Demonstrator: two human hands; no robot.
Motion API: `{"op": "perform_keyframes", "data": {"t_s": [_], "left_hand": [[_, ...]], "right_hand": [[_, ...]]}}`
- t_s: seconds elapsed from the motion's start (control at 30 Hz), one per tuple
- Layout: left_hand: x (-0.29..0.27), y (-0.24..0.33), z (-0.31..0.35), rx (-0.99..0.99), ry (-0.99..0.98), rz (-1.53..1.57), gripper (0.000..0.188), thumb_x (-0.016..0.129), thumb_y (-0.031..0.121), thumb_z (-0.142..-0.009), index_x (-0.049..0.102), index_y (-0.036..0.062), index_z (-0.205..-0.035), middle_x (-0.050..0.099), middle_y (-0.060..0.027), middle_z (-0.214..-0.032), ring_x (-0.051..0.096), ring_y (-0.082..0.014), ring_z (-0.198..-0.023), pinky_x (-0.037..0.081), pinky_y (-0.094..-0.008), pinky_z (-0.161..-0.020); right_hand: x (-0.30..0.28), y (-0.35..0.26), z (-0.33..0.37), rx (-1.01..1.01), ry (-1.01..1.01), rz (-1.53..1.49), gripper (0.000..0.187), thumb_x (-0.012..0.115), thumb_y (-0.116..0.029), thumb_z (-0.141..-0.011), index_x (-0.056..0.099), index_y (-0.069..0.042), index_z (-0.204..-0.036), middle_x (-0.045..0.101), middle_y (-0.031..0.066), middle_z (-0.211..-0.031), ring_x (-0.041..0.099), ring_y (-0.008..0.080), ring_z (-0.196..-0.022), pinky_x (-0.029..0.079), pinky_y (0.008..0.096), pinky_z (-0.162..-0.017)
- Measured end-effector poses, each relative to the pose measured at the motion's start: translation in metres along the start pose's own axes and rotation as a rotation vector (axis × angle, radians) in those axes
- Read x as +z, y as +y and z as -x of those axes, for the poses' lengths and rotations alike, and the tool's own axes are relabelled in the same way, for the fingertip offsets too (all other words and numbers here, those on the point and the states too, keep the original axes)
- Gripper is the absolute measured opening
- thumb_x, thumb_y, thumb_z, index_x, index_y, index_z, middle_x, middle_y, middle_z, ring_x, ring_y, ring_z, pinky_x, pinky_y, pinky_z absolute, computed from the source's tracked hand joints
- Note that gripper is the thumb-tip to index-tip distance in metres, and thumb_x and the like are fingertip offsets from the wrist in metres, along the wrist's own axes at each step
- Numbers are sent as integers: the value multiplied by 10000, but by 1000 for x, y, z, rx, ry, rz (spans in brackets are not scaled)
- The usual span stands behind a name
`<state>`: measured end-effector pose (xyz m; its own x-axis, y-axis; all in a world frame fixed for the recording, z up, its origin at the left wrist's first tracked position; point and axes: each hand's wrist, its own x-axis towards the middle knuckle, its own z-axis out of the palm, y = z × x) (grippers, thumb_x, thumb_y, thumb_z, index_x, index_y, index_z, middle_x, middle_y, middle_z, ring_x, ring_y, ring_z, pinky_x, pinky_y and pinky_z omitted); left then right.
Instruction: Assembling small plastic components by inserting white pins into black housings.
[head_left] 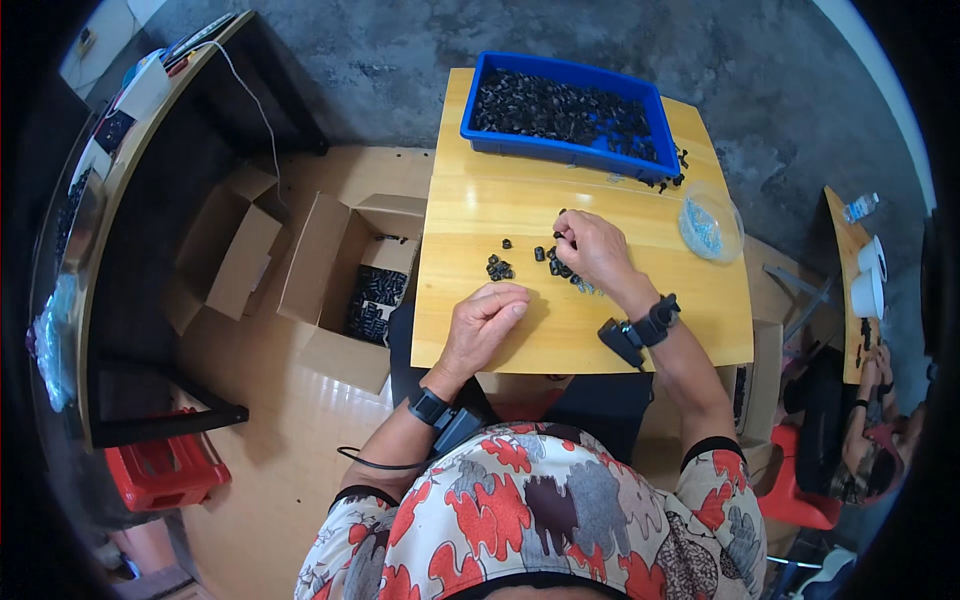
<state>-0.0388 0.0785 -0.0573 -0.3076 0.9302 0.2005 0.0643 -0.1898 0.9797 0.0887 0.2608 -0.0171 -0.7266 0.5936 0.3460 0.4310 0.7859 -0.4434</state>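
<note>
My left hand rests at the near edge of the wooden table, its fingers curled in against the thumb; whatever it holds, if anything, is hidden. Farther in and to the right, my right hand is closed in a pinch, with a small black part showing at its fingertips. Below that hand lie several short black cylindrical pieces and a few small clear pieces. A little heap of black parts sits beyond my left hand, with a single one apart from it.
A blue bin of black parts stands at the table's far side. Right of my hands is a clear round tub with small bluish pieces. An open cardboard box holding black parts is on the floor, left. At far right another person sits working.
</note>
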Motion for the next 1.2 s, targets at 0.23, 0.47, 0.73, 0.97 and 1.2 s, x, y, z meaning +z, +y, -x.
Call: {"op": "perform_keyframes", "data": {"t_s": [0.23,0.47,0.73,0.97,1.2], "left_hand": [[3,6,6,-156,12,166,186,561,63,-904,650,-39,-1031,660,-75,-991,612,-110,-812,515,-238,-732],[3,25,13,-347,-89,359,167,605,56,-880,665,-38,-1004,673,-50,-867,599,-83,-730,499,-213,-684],[-5,25,25,-386,34,271,90,626,47,-844,660,-23,-890,675,-85,-822,588,-107,-634,502,-237,-612],[-3,20,26,-379,44,277,91,644,30,-827,660,-18,-903,658,-58,-781,584,-104,-623,497,-230,-600],[0,22,25,-374,9,184,102,657,44,-827,669,-4,-916,646,-31,-756,578,-82,-638,484,-213,-608]], "right_hand": [[-7,-74,59,50,-52,-424,136,648,-84,-740,602,-49,-864,628,90,-786,634,245,-736,505,336,-642],[-8,-79,89,4,34,-395,146,673,-85,-757,604,-65,-885,629,80,-789,636,242,-732,507,337,-641],[-31,-7,112,294,107,-173,152,692,-83,-744,616,-64,-873,627,81,-762,634,232,-708,504,335,-627],[-32,20,126,395,118,-106,175,707,-115,-739,624,-68,-885,621,79,-758,618,228,-683,496,334,-613],[-24,11,113,318,148,138,108,704,-159,-740,620,-98,-770,623,49,-761,621,239,-693,493,347,-590]]}}
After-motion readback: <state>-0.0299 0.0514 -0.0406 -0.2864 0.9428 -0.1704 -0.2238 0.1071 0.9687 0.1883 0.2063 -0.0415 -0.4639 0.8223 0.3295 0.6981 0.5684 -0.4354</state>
